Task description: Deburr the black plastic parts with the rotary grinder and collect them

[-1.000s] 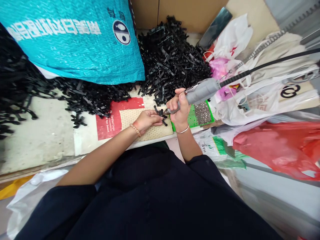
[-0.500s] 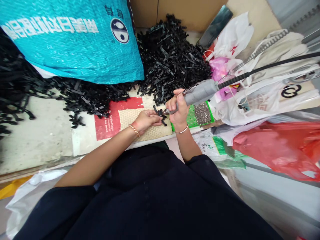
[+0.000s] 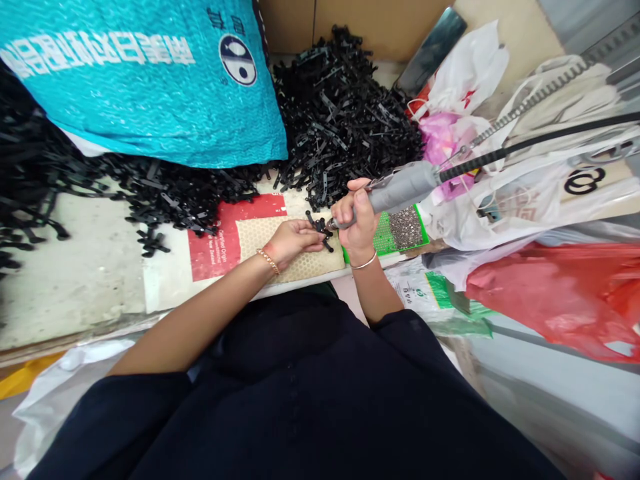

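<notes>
My left hand [image 3: 296, 241] pinches a small black plastic part [image 3: 320, 225] with several thin arms, over a beige dimpled mat [image 3: 290, 267]. Wrapped in my right hand [image 3: 359, 217] is a grey electric screwdriver [image 3: 405, 188], tilted, with its cord running off to the upper right. The screwdriver's tip meets the black part; whether a screw sits under it is too small to tell. Just right of my right wrist lies a green perforated tray [image 3: 386, 235], its right portion covered with small metal screws [image 3: 406, 227].
Large piles of black plastic parts [image 3: 345, 113] lie at the back and left. A blue woven sack [image 3: 165, 87] rests on them. Plastic bags [image 3: 470, 73] crowd the right side, with a red bag [image 3: 555, 293] nearer me. A coiled cable [image 3: 540, 87] hangs at upper right.
Both hands, the black part and the screwdriver tip keep almost the same place. The screwdriver's rear end and cord have shifted slightly.
</notes>
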The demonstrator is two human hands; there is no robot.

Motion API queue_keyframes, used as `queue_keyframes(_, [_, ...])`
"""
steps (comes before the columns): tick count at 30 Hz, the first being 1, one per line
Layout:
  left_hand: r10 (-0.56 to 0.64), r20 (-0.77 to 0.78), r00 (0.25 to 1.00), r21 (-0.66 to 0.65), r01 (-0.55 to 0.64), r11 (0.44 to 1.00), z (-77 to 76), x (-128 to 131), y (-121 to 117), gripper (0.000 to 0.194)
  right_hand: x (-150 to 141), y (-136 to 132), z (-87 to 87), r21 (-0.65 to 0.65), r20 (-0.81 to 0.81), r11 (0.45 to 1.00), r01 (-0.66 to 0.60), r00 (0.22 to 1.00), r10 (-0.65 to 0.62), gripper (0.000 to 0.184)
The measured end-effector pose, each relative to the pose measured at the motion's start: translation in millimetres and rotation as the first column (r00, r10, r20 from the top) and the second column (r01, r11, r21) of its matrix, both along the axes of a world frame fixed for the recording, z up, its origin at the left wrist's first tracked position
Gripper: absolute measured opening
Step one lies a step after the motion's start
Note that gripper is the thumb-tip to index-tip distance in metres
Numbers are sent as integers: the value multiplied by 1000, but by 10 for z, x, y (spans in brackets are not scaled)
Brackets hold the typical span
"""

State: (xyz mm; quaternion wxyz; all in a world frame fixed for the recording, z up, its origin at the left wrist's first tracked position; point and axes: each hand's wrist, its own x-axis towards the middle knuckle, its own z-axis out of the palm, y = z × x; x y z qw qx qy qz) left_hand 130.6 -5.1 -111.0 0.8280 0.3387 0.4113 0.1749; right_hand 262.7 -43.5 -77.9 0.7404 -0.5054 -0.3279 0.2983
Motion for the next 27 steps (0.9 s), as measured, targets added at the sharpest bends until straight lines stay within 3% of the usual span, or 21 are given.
queue_keyframes(15, [-14, 3, 1000, 9, 14, 1000, -34, -10, 4, 27, -43, -4, -24, 129, 12, 987, -95, 995, 94, 43])
queue_keyframes(21, [-11, -32, 999, 9, 12, 1000, 7, 10, 9, 28, -30, 2, -88, 23, 52, 981, -192, 980, 191, 49])
queue_keyframes(27, [-27, -36, 999, -7, 27, 1000, -4, 26, 44, 28, 34, 103, -111, 21, -2, 952, -305, 952, 305, 47])
